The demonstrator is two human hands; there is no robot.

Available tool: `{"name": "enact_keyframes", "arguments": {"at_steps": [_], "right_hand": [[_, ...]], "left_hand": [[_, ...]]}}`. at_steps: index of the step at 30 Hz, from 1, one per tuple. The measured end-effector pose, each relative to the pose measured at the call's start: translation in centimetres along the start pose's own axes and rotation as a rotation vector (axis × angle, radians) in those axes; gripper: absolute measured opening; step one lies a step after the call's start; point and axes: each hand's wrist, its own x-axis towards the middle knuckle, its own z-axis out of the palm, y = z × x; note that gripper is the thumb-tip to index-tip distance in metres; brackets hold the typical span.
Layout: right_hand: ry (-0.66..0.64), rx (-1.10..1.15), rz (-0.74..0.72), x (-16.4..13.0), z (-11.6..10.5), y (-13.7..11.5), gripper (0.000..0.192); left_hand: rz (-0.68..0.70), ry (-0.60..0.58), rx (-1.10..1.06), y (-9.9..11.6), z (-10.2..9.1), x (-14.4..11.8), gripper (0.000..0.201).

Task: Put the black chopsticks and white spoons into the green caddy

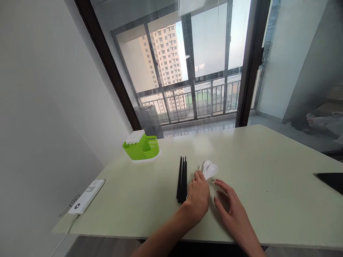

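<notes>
Far left, at the near table edge: a white power strip point(86, 196), its cord dropping off the edge toward the wall, which likely explains its spot there. Further back on the pale green table point(268, 167) stands a green cutlery holder point(141, 147) with a white slotted insert; it is upright, empty as far as can be seen, and well apart from both hands.

Centre: a bundle of black chopsticks point(182, 178) lies flat, tips pointing away, sticks touching one another, so they appear laid down together as a set. Just right of them, the left hand point(197, 198) rests knuckles up with fingers curled. Its fingertips meet the handles of the white spoons point(209, 170); whether it actually pinches them cannot be told, since the hand hides the handles. The spoons are nested, bowls at the far end, lying just beyond the left hand's fingertips.

Right hand point(230, 207): open, flat on the table, gripping nothing, with the spoons just beyond and left of its fingertips, not touching. Far right: a dark flat object point(331, 180), cut by the frame edge.
</notes>
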Motion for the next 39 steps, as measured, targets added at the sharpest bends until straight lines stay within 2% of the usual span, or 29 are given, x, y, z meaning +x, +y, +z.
{"name": "enact_keyframes", "arguments": {"at_steps": [6,9,12,14,16,18,21,24,26,28,30,33,36,39], "right_hand": [[-0.048,-0.002,0.017,-0.1,-0.2,-0.4,0.038],[-0.049,0.000,0.029,-0.1,-0.3,-0.5,0.038],[-0.055,0.010,0.041,-0.1,-0.3,-0.6,0.038],[-0.058,0.017,0.045,-0.1,-0.3,-0.6,0.038],[-0.058,0.019,0.046,-0.1,-0.2,-0.4,0.039],[-0.059,0.020,0.056,-0.2,-0.2,-0.3,0.039],[-0.063,0.011,0.079,-0.4,-0.2,-0.1,0.040],[-0.066,0.002,0.074,-0.4,-0.1,-0.1,0.040],[-0.063,0.001,0.055,-0.3,-0.1,-0.2,0.039],[-0.057,0.000,0.033,-0.2,-0.1,-0.3,0.037],[-0.052,0.002,0.024,-0.2,0.0,-0.3,0.036],[-0.047,0.009,0.051,-0.2,0.0,-0.3,0.037],[-0.053,0.015,0.096,-0.3,0.0,-0.3,0.040],[-0.077,0.006,0.101,-0.3,0.0,-0.1,0.039]], "left_hand": [[-0.010,-0.095,0.018,0.7,-0.6,0.3,0.067],[0.004,-0.117,-0.001,0.7,-1.0,0.1,0.068],[0.044,-0.106,-0.075,-0.2,-1.5,-0.7,0.063],[0.081,-0.103,-0.179,-1.7,-2.0,-1.0,0.065],[0.132,-0.102,-0.311,-4.6,-2.9,-0.6,0.069],[0.136,0.018,-0.368,-8.8,-4.3,0.7,0.068],[-0.034,0.288,-0.275,-16.9,-7.0,3.7,0.066],[-0.301,0.446,-0.093,-25.0,-8.8,6.3,0.064],[-0.454,0.429,-0.078,-29.1,-8.7,7.1,0.062],[-0.471,0.332,-0.147,-31.6,-7.9,7.1,0.058],[-0.451,0.299,-0.178,-32.4,-6.9,6.8,0.056],[-0.430,0.305,-0.200,-31.7,-5.9,6.8,0.057],[-0.390,0.273,-0.241,-29.7,-5.8,8.0,0.058],[-0.326,0.234,-0.281,-26.7,-6.0,10.0,0.058]]}}
